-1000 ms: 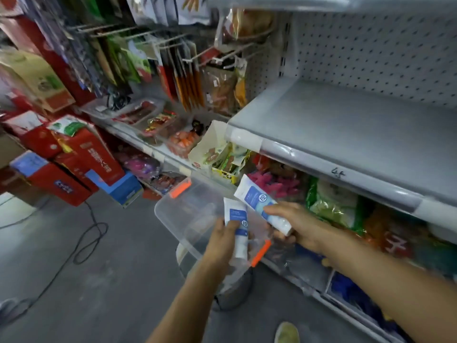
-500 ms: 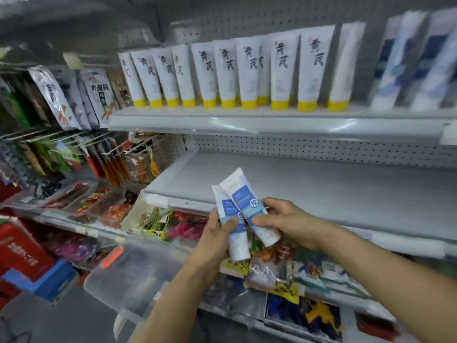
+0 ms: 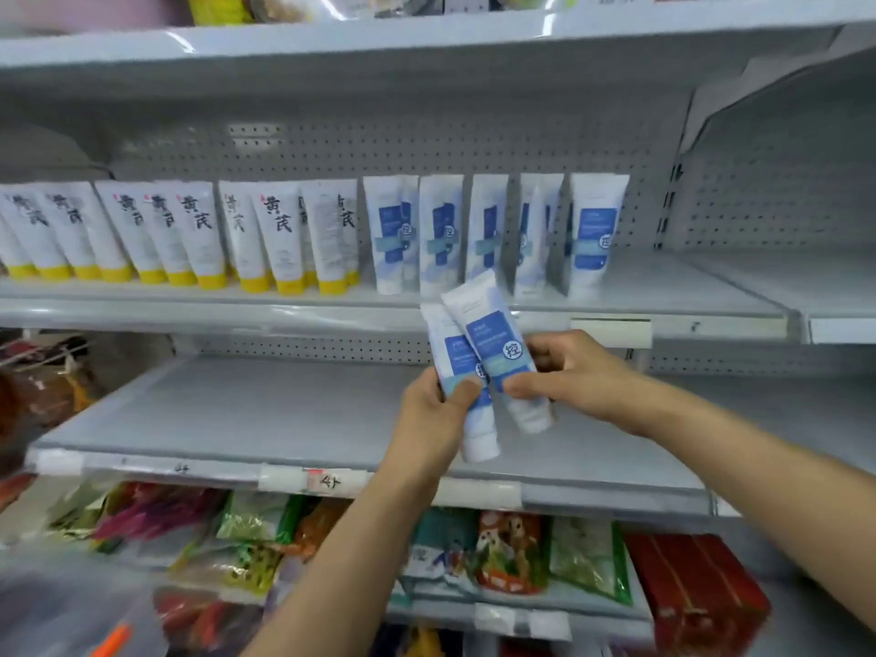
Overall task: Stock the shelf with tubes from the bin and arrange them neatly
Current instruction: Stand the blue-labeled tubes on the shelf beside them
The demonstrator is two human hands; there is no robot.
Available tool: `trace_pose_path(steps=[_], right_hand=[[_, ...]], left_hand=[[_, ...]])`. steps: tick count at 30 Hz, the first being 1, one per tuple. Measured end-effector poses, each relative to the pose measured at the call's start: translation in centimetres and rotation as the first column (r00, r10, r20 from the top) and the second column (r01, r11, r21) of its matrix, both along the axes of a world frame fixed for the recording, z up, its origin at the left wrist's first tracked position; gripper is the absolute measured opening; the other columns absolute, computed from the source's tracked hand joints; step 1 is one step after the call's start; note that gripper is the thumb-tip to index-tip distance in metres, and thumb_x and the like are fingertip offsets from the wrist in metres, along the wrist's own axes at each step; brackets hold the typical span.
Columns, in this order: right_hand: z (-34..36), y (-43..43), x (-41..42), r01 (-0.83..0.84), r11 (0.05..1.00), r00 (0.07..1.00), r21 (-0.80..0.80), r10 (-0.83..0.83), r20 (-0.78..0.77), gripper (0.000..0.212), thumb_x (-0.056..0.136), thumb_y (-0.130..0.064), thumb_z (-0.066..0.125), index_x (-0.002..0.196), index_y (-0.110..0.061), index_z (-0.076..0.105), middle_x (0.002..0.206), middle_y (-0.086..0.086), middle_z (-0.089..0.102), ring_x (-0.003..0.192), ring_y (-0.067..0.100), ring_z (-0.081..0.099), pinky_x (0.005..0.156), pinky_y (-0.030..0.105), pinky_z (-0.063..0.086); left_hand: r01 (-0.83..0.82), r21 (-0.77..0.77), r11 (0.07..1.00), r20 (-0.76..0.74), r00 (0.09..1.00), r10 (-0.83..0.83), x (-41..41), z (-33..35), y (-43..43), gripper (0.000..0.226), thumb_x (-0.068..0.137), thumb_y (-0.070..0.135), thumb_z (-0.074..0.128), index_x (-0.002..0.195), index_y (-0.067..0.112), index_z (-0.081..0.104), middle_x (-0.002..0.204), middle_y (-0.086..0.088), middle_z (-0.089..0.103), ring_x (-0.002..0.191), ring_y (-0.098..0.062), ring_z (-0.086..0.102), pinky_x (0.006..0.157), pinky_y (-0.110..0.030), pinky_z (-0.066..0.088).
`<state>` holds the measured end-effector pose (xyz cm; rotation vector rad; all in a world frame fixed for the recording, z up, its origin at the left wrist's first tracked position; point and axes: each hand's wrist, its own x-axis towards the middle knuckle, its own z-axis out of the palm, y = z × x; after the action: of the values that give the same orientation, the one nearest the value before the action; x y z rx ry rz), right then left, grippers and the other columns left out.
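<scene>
Tubes (image 3: 595, 234) stand in a row on the grey pegboard-backed shelf (image 3: 663, 283).

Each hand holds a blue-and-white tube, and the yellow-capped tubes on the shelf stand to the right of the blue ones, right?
Not quite: in the head view the yellow-capped tubes stand to the left of the blue ones. The rest holds.

Colourful snack bags (image 3: 265, 533) are seen crammed along the bottom of the frame, red boxes (image 3: 697, 590) are stacked lower right, a handwritten label (image 3: 328, 481) is stuck lower centre.
</scene>
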<state>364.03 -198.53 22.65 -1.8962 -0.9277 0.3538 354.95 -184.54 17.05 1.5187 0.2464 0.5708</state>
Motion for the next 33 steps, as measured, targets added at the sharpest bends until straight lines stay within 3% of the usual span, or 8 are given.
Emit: trace_pose_path(steps=[2, 5, 8, 10, 16, 24, 31, 33], right_hand=[[1.1, -2.3, 1.6, 0.036, 0.996, 0.999, 0.086, -0.035, -0.009, 0.023, 0.083, -0.004, 0.070, 0.105, -0.009, 0.069, 0.099, 0.001, 0.074, 0.089, 0.012, 0.068, 0.077, 0.024, 0.054], [3.0, -4.7, 3.9, 0.139, 0.948, 0.990, 0.287, -0.144, -0.002, 0.018, 0.085, -0.003, 0.067, 0.097, -0.016, 0.069, 0.090, -0.002, 0.074, 0.075, 0.007, 0.067, 0.066, 0.021, 0.052], [4.8, -6.0, 6.7, 0.301, 0.821, 0.943, 0.486, -0.334, -0.020, 0.014, 0.087, -0.006, 0.065, 0.095, -0.017, 0.067, 0.086, -0.004, 0.071, 0.064, -0.001, 0.064, 0.057, 0.017, 0.049], [5.5, -6.3, 9.1, 0.388, 0.747, 0.899, 0.541, -0.436, -0.043, 0.012, 0.087, -0.010, 0.066, 0.096, -0.017, 0.065, 0.085, -0.007, 0.068, 0.067, 0.000, 0.064, 0.062, 0.020, 0.052], [4.8, -5.9, 16.9, 0.519, 0.800, 0.835, 0.302, -0.550, 0.023, 0.029, 0.083, -0.011, 0.071, 0.109, -0.018, 0.059, 0.105, 0.003, 0.068, 0.096, 0.022, 0.065, 0.092, 0.042, 0.052], [4.4, -3.7, 21.4, 0.512, 0.839, 0.840, 0.182, -0.534, 0.099, 0.038, 0.085, -0.008, 0.068, 0.120, -0.009, 0.056, 0.117, 0.012, 0.065, 0.104, 0.030, 0.063, 0.090, 0.047, 0.052], [4.9, -3.6, 22.5, 0.510, 0.852, 0.851, 0.120, -0.519, 0.074, 0.043, 0.086, -0.007, 0.068, 0.126, -0.007, 0.054, 0.125, 0.013, 0.062, 0.112, 0.030, 0.060, 0.092, 0.037, 0.047], [4.8, -4.3, 21.6, 0.570, 0.809, 0.799, 0.141, -0.586, 0.137, 0.050, 0.087, -0.013, 0.068, 0.131, -0.008, 0.048, 0.127, 0.011, 0.059, 0.112, 0.028, 0.058, 0.091, 0.035, 0.046]], left_hand=[[-0.008, 0.021, 1.000, 0.022, 1.000, 0.007, 1.4, 1.4, -2.3, 0.016, 0.095, 0.010, 0.056, 0.103, 0.020, 0.066, 0.093, 0.008, 0.073, 0.078, -0.003, 0.067, 0.067, -0.020, 0.050], [0.014, 0.054, 0.998, 0.007, 1.000, -0.015, 3.1, 3.2, -4.1, 0.019, 0.095, 0.014, 0.056, 0.112, 0.017, 0.064, 0.101, 0.004, 0.073, 0.089, -0.009, 0.068, 0.077, -0.025, 0.052], [0.026, 0.085, 0.996, -0.006, 1.000, -0.026, 4.7, 4.6, -4.5, 0.022, 0.096, 0.015, 0.056, 0.117, 0.016, 0.062, 0.107, 0.000, 0.071, 0.096, -0.014, 0.067, 0.083, -0.027, 0.053], [0.024, 0.097, 0.995, 0.002, 1.000, -0.024, 5.9, 5.3, -4.4, 0.021, 0.095, 0.014, 0.057, 0.115, 0.017, 0.062, 0.106, 0.000, 0.071, 0.093, -0.012, 0.066, 0.079, -0.023, 0.053], [0.020, 0.103, 0.994, 0.027, 0.999, -0.023, 8.9, 6.6, -4.2, 0.021, 0.095, 0.012, 0.057, 0.115, 0.014, 0.062, 0.105, -0.001, 0.071, 0.088, -0.010, 0.065, 0.074, -0.020, 0.051], [-0.011, 0.140, 0.990, 0.017, 1.000, 0.008, 10.8, 6.8, -3.7, 0.028, 0.094, 0.015, 0.058, 0.122, 0.014, 0.059, 0.109, -0.001, 0.070, 0.092, -0.011, 0.065, 0.077, -0.022, 0.050], [-0.034, 0.134, 0.990, 0.012, 0.999, 0.032, 11.1, 7.1, -4.5, 0.027, 0.094, 0.015, 0.058, 0.122, 0.015, 0.059, 0.110, -0.001, 0.070, 0.090, -0.008, 0.065, 0.073, -0.019, 0.048], [-0.027, 0.118, 0.993, 0.017, 1.000, 0.025, 10.9, 7.1, -4.8, 0.026, 0.095, 0.014, 0.057, 0.121, 0.015, 0.059, 0.108, 0.002, 0.071, 0.088, -0.006, 0.065, 0.071, -0.016, 0.048]])
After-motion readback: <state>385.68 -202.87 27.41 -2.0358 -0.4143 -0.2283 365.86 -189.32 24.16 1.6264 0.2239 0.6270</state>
